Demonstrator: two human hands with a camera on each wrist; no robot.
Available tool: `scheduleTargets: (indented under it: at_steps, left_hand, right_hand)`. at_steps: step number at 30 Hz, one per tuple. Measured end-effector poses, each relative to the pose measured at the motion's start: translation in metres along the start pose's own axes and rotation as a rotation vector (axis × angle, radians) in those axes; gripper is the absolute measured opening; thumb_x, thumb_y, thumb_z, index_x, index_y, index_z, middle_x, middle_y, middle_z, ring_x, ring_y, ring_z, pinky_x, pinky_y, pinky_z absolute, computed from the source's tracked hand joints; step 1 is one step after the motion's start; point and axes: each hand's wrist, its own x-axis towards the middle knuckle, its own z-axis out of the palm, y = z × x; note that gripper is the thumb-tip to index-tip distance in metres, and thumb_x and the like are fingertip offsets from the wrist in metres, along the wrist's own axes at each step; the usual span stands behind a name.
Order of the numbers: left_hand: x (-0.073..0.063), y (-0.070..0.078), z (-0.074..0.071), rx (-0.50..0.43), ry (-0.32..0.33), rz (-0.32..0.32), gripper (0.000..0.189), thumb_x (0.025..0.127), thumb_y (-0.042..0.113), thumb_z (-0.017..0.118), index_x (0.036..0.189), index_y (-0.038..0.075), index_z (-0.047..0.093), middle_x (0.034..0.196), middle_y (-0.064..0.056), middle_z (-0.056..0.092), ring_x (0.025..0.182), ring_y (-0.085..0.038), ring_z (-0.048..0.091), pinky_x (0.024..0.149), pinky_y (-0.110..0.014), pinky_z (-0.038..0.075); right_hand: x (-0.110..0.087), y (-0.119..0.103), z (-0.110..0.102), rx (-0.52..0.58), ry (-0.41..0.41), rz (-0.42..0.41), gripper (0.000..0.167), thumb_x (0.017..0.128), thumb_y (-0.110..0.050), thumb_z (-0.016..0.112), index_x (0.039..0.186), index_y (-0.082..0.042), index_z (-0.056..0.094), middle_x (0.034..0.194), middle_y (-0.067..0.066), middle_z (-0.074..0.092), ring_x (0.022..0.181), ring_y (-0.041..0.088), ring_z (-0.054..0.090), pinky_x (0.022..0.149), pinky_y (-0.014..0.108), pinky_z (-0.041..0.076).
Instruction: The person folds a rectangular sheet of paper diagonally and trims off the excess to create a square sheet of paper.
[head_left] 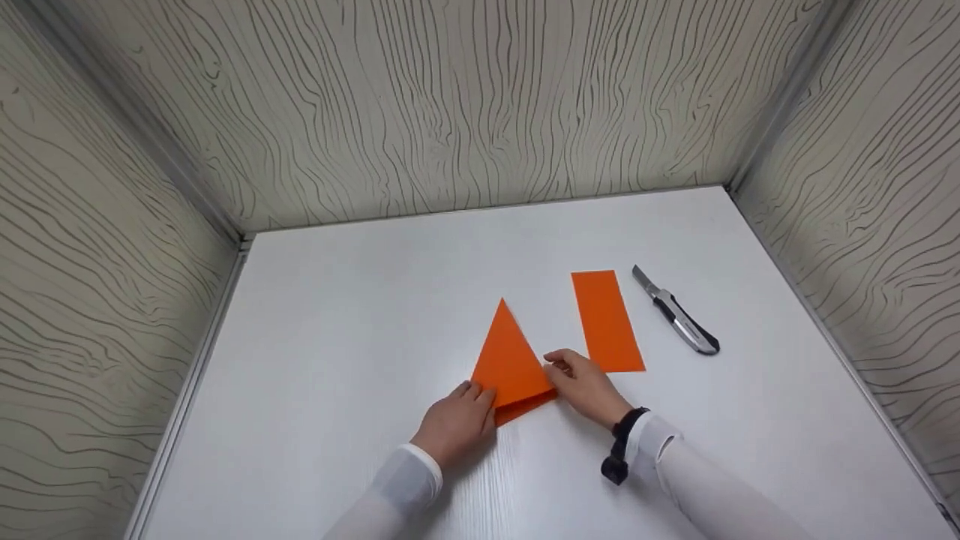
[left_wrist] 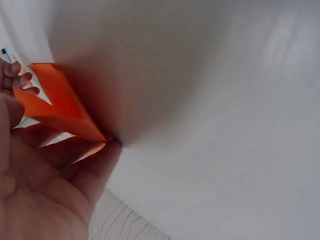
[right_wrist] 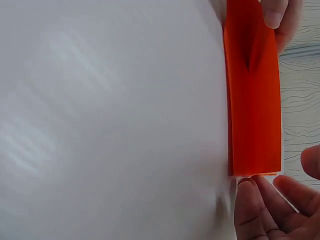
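Observation:
A sheet of orange paper, folded into a tall triangle, lies on the white table in the head view. Its near edge stands apart in layers, with a lower flap showing below the upper one. My left hand grips the near left corner, thumb at the open edge and fingers along the side. At the opposite corner is my right hand, its bent fingertips right at the paper's edge. The right thumb stands away from the paper in the right wrist view.
Beyond my right hand lies a flat orange paper strip. Farther right, a utility knife has its blade extended toward the back. Wood-grain panels enclose the white table at the back and both sides.

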Motion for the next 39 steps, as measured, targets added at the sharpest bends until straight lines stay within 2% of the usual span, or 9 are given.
scheduleTargets:
  at_steps: [5, 9, 12, 17, 21, 24, 29, 35, 39]
  left_hand:
    - [0.005, -0.001, 0.001, 0.025, 0.088, 0.041, 0.038, 0.103, 0.024, 0.056, 0.136, 0.006, 0.064, 0.135, -0.009, 0.066, 0.122, -0.024, 0.064, 0.101, -0.038, 0.052]
    - [0.006, 0.000, -0.001, 0.072, 0.193, 0.091, 0.029, 0.102, 0.019, 0.062, 0.126, 0.004, 0.064, 0.134, -0.011, 0.066, 0.121, -0.024, 0.065, 0.096, -0.037, 0.054]
    - [0.005, 0.002, -0.005, 0.188, 0.243, 0.155, 0.031, 0.100, 0.018, 0.068, 0.128, 0.005, 0.063, 0.141, -0.011, 0.062, 0.129, -0.024, 0.060, 0.097, -0.034, 0.053]
    - [0.001, 0.007, -0.013, 0.393, 0.283, 0.303, 0.051, 0.094, 0.019, 0.076, 0.141, 0.009, 0.058, 0.150, -0.006, 0.054, 0.140, -0.022, 0.050, 0.102, -0.031, 0.049]
    - [-0.002, 0.009, -0.016, 0.415, 0.324, 0.410, 0.052, 0.095, 0.021, 0.076, 0.142, 0.012, 0.058, 0.153, -0.003, 0.052, 0.143, -0.022, 0.045, 0.105, -0.032, 0.047]
    - [-0.003, 0.010, -0.016, 0.453, 0.401, 0.513, 0.044, 0.097, 0.024, 0.073, 0.138, 0.015, 0.061, 0.150, -0.002, 0.055, 0.143, -0.022, 0.045, 0.110, -0.032, 0.044]
    - [-0.003, 0.013, -0.014, 0.513, 0.520, 0.651, 0.038, 0.099, 0.029, 0.070, 0.135, 0.020, 0.064, 0.147, 0.002, 0.058, 0.143, -0.019, 0.045, 0.117, -0.035, 0.035]
    - [-0.005, 0.015, -0.011, 0.536, 0.484, 0.708, 0.042, 0.101, 0.031, 0.067, 0.141, 0.022, 0.059, 0.150, 0.005, 0.054, 0.145, -0.017, 0.042, 0.121, -0.036, 0.028]
    - [-0.007, 0.015, -0.009, 0.486, 0.432, 0.718, 0.041, 0.104, 0.033, 0.061, 0.143, 0.022, 0.057, 0.154, 0.005, 0.050, 0.148, -0.017, 0.037, 0.122, -0.038, 0.024]
  right_hand:
    - [0.003, -0.005, 0.001, 0.264, -0.034, 0.087, 0.045, 0.100, -0.023, 0.067, 0.138, -0.004, 0.053, 0.115, 0.013, 0.064, 0.097, 0.026, 0.065, 0.085, 0.037, 0.059]
    - [0.004, -0.007, -0.001, 0.431, -0.064, 0.135, 0.053, 0.096, -0.015, 0.071, 0.141, 0.000, 0.048, 0.125, 0.018, 0.063, 0.104, 0.029, 0.066, 0.094, 0.039, 0.057]
    - [0.006, -0.009, -0.004, 0.523, -0.082, 0.183, 0.055, 0.095, -0.011, 0.070, 0.143, 0.000, 0.046, 0.136, 0.020, 0.059, 0.112, 0.032, 0.063, 0.101, 0.041, 0.052]
    - [0.013, -0.010, -0.013, 0.613, -0.078, 0.249, 0.063, 0.093, -0.006, 0.068, 0.149, -0.005, 0.041, 0.154, 0.021, 0.045, 0.124, 0.035, 0.057, 0.106, 0.044, 0.048]
    - [0.019, -0.010, -0.022, 0.649, -0.057, 0.277, 0.073, 0.094, -0.005, 0.068, 0.157, -0.012, 0.032, 0.161, 0.018, 0.035, 0.132, 0.036, 0.052, 0.109, 0.047, 0.044]
    - [0.022, -0.012, -0.026, 0.638, -0.014, 0.279, 0.079, 0.096, -0.010, 0.070, 0.161, -0.013, 0.025, 0.163, 0.017, 0.032, 0.135, 0.035, 0.048, 0.113, 0.048, 0.041]
    - [0.026, -0.015, -0.032, 0.645, 0.096, 0.279, 0.085, 0.095, -0.020, 0.075, 0.161, -0.004, 0.023, 0.163, 0.021, 0.028, 0.138, 0.033, 0.042, 0.118, 0.044, 0.033]
    - [0.028, -0.019, -0.037, 0.655, 0.095, 0.281, 0.094, 0.095, -0.037, 0.075, 0.160, 0.002, 0.020, 0.154, 0.019, 0.039, 0.133, 0.031, 0.041, 0.119, 0.044, 0.030]
    - [0.028, -0.021, -0.039, 0.657, 0.079, 0.224, 0.068, 0.097, -0.036, 0.072, 0.146, 0.001, 0.041, 0.129, 0.014, 0.056, 0.114, 0.028, 0.053, 0.104, 0.038, 0.046]
